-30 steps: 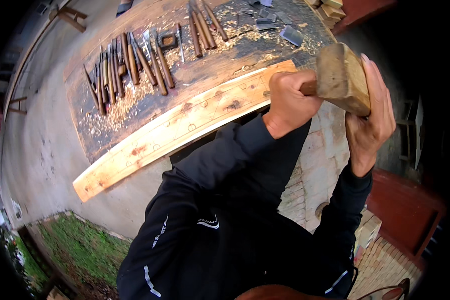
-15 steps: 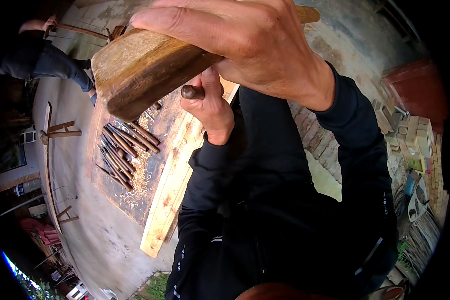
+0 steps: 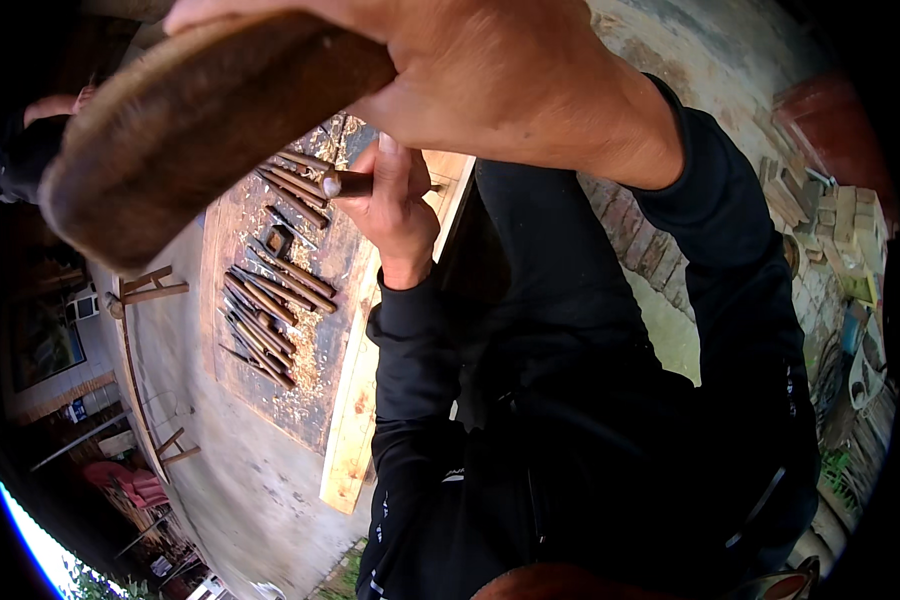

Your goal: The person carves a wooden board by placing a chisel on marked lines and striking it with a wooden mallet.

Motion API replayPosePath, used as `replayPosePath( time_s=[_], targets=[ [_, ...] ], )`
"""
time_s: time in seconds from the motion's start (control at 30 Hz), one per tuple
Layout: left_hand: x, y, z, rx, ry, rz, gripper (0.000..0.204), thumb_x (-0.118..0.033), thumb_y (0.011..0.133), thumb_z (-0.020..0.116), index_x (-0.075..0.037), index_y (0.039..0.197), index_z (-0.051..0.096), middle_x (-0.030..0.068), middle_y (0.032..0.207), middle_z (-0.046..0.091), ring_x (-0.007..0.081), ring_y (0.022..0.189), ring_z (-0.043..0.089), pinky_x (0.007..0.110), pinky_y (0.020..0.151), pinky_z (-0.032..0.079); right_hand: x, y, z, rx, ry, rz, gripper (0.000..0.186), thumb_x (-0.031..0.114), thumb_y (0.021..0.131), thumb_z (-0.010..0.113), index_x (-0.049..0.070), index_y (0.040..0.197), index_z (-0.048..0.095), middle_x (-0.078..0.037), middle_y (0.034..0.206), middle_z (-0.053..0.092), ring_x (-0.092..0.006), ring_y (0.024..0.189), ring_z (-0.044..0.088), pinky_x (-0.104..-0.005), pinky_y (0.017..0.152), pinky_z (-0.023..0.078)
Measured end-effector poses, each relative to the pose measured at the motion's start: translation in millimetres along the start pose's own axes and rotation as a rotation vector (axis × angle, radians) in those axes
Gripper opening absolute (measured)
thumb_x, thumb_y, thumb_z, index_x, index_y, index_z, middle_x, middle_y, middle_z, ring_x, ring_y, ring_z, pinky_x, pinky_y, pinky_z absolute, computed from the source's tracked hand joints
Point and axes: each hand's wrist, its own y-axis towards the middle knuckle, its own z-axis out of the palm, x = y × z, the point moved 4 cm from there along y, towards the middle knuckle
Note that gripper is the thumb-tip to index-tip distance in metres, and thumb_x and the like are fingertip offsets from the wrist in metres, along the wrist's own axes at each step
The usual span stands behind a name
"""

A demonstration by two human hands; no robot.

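High and close to the camera, my right hand (image 3: 510, 85) is closed round a thick brown wooden mallet (image 3: 210, 130); its block reaches to the upper left, slightly blurred. Below it, my left hand (image 3: 395, 215) grips a chisel (image 3: 353, 184) by its dark round handle, the thumb lying along it. The blade of that chisel is hidden. The mallet is apart from the handle end. Left of my left hand, several wooden-handled chisels (image 3: 260, 320) lie in rows on a dark worktable (image 3: 235, 220), among curled wood shavings (image 3: 305, 385).
A long pale board (image 3: 348, 450) runs along the table's near side. A small dark square object (image 3: 277, 240) sits among the tools. A narrow wooden bench (image 3: 135, 390) stands at left, with another person (image 3: 30, 155) beyond. Stacked bricks (image 3: 845, 235) are at right.
The mallet has swung to the left and now looks larger. My left hand with the chisel has shifted slightly left, and the table view has shifted with the head.
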Motion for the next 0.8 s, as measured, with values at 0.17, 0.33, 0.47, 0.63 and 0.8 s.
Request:
replayPosePath(
  time_s=[0.17,0.33,0.47,0.63,0.8],
  targets=[
    [-5.2,0.9,10.4,-0.029,0.053,0.035,0.023,-0.014,0.097,0.062,-0.002,0.078,0.056,-0.0024,0.064,0.049,0.0068,0.054,0.041,0.026,0.05,0.027,7.2,-13.9,8.0,0.045,-0.198,-0.06,0.023,0.009,0.08,0.068,0.005,0.103,0.065,-0.008,0.086,0.064,-0.0265,0.077,0.066,-0.0366,0.065,0.056],
    [-3.5,-4.2,11.7,-0.236,0.095,0.03,0.009,0.0,0.088,0.064,-0.005,0.092,0.057,-0.0016,0.072,0.053,0.0073,0.059,0.043,0.025,0.052,0.032,-0.7,-34.3,17.4,0.187,-0.282,-0.172,0.023,0.019,0.082,0.066,0.008,0.103,0.07,-0.003,0.089,0.063,-0.0183,0.074,0.063,-0.0306,0.061,0.055],
    [-9.9,-0.9,7.7,-0.088,-0.03,0.026,0.01,0.001,0.086,0.06,-0.004,0.077,0.057,-0.0006,0.063,0.049,0.0081,0.054,0.041,0.026,0.049,0.029,2.8,-36.5,9.8,0.222,-0.185,-0.05,0.031,0.019,0.081,0.067,0.007,0.11,0.069,-0.003,0.09,0.063,-0.019,0.076,0.064,-0.0305,0.062,0.055],
    [-10.7,-5.5,9.6,-0.133,0.335,0.191,0.011,-0.003,0.089,0.059,-0.003,0.078,0.057,0.0001,0.061,0.049,0.0087,0.052,0.04,0.027,0.048,0.028,-4.4,-40.8,8.4,0.229,-0.151,-0.035,0.037,0.018,0.08,0.067,0.006,0.115,0.068,-0.005,0.093,0.064,-0.0198,0.077,0.066,-0.0314,0.062,0.056],
    [-10.5,-6.8,15.8,-0.216,0.157,0.22,0.01,-0.006,0.091,0.059,-0.002,0.082,0.059,0.0002,0.061,0.048,0.0086,0.05,0.039,0.026,0.048,0.026,-13.6,-50.6,15.1,0.266,-0.147,-0.027,0.038,0.019,0.08,0.068,0.006,0.115,0.068,-0.006,0.096,0.066,-0.0218,0.076,0.067,-0.0326,0.062,0.057]
  ],
)
